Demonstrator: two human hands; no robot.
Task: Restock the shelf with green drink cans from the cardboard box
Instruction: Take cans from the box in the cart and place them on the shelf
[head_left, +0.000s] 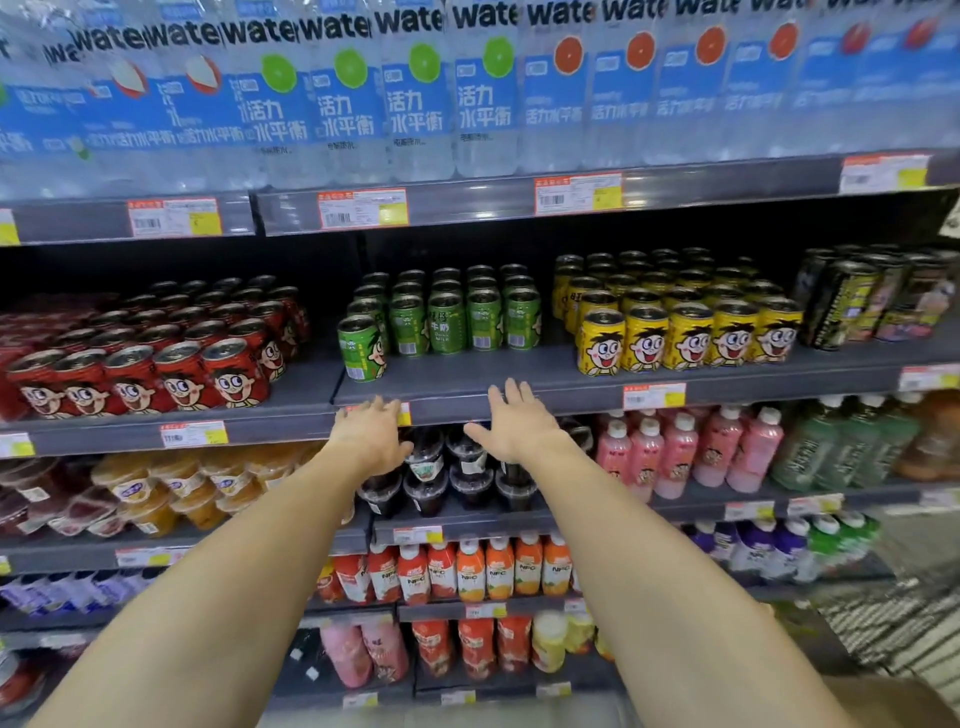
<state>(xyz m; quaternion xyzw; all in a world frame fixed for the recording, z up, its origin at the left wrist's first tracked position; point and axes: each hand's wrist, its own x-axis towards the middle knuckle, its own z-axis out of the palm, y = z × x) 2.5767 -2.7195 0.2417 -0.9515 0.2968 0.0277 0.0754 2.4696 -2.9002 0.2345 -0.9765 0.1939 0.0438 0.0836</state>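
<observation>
Two bare hands reach toward the shelf (519, 371) and both are empty: the left hand (371, 434) and the right hand (514, 423) have the fingers spread and straight, at the front edge of the shelf and just below the green drink cans (447, 322). The green cans stand in rows between the red cans (156, 374) and the yellow cans (691, 332). One green can (362, 349) stands further forward than the others, with bare shelf beside it, so I judge the hands are going to straighten the rows. A corner at the bottom right may be the cardboard box (904, 704), but I cannot tell.
</observation>
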